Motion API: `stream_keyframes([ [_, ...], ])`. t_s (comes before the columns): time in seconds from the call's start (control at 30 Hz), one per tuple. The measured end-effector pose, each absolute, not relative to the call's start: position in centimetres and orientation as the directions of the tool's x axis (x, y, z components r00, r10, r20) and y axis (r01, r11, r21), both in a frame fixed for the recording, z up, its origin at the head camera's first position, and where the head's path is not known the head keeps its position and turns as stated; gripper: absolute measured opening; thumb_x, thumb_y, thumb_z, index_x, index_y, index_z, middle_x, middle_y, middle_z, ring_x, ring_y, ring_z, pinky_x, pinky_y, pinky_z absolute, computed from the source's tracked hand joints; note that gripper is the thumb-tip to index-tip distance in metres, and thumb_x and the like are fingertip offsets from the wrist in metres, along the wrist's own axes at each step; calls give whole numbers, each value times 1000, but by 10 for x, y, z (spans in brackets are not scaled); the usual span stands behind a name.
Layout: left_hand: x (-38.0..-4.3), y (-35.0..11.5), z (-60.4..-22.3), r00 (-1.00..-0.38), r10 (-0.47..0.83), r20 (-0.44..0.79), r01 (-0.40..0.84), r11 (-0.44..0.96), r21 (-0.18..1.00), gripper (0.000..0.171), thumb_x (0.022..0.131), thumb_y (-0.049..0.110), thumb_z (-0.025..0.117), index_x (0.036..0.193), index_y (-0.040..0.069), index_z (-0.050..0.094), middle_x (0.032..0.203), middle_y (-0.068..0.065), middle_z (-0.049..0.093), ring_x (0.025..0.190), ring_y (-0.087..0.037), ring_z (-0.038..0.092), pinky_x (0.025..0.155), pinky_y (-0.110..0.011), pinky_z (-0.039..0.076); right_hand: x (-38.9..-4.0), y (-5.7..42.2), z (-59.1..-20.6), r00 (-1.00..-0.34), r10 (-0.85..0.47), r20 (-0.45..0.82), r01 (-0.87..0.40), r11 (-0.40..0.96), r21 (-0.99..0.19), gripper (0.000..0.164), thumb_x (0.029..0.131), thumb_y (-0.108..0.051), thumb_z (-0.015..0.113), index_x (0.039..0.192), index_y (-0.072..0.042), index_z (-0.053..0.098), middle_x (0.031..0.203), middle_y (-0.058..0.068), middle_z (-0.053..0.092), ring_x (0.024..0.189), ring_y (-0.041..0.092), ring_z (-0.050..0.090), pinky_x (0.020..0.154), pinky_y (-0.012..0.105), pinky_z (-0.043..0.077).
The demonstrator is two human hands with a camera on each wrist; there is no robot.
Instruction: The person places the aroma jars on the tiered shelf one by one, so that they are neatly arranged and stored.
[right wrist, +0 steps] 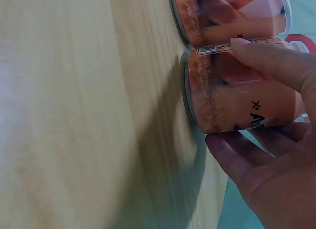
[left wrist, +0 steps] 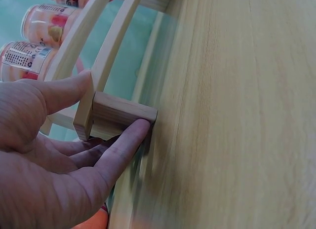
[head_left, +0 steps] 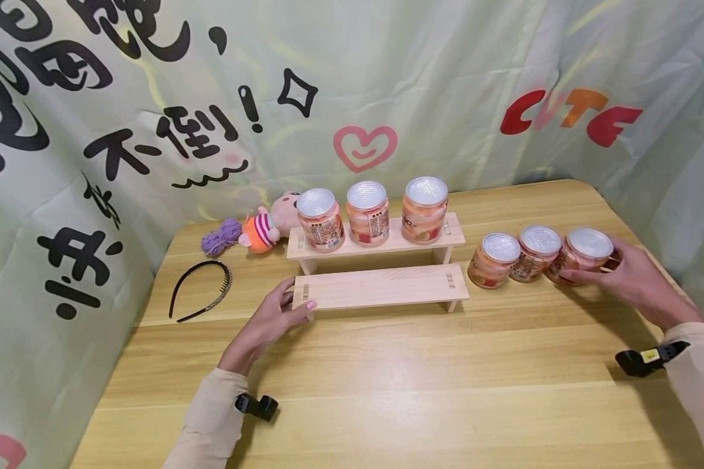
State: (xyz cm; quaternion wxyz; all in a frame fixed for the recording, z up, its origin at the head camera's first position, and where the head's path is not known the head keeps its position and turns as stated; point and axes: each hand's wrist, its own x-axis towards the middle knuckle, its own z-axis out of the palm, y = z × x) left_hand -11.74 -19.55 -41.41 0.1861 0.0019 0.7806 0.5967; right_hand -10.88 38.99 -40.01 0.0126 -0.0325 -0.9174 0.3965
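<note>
My left hand point(head_left: 274, 317) grips the left end of the lower front tier of a wooden step rack point(head_left: 381, 288). In the left wrist view the thumb lies on the board's edge and a fingertip point(left wrist: 142, 126) touches its short leg point(left wrist: 123, 109). My right hand point(head_left: 633, 280) holds the rightmost fruit jar point(head_left: 586, 251), thumb on one side and fingers on the other. That jar point(right wrist: 237, 91) stands on the table beside two more jars, a middle one point(head_left: 536, 254) and a left one point(head_left: 494, 260). All have silvery lids and orange-pink labels.
Three similar jars, left point(head_left: 321, 225), middle point(head_left: 368, 215) and right point(head_left: 425, 212), stand on the rack's upper back tier point(head_left: 352, 249). Left of it lie a plush doll point(head_left: 264, 231), purple yarn point(head_left: 221, 237) and a black headband point(head_left: 178, 286). A printed curtain point(head_left: 446, 98) hangs behind the table point(head_left: 399, 391).
</note>
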Motion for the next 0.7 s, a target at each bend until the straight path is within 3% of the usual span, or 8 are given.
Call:
stream_keyframes([
  [0.23,-117,-195,-414,-929,222,-296,-224,297,928,75,98,16,69,158,5,26,138,-29,53,116,-36,61,95,-39,56,-97,387,-402,-996,90,18,50,700,-712,76,85,-25,85,140,9,45,115,7,55,89,-17,42,69,4,36],
  [0.33,-117,-196,-414,-928,223,-299,-228,296,928,74,98,16,68,158,5,26,138,-29,53,116,-36,61,95,-39,56,-91,385,-401,-995,88,35,36,699,-714,73,83,-22,86,137,9,48,108,-6,59,86,-18,45,67,5,39],
  [0.47,-117,-196,-413,-928,223,-298,-225,299,927,74,98,15,68,158,5,25,138,-29,54,116,-34,61,95,-38,56,-83,383,-399,-994,84,65,11,693,-721,69,81,-19,87,132,8,50,95,-31,52,84,-17,48,66,6,42],
  [0.7,-118,-194,-412,-929,222,-298,-225,300,927,75,98,13,68,158,4,24,140,-29,53,116,-34,61,95,-38,56,-69,377,-393,-994,75,85,-11,681,-732,63,80,-16,88,128,5,54,94,-32,56,85,-16,52,66,5,44],
])
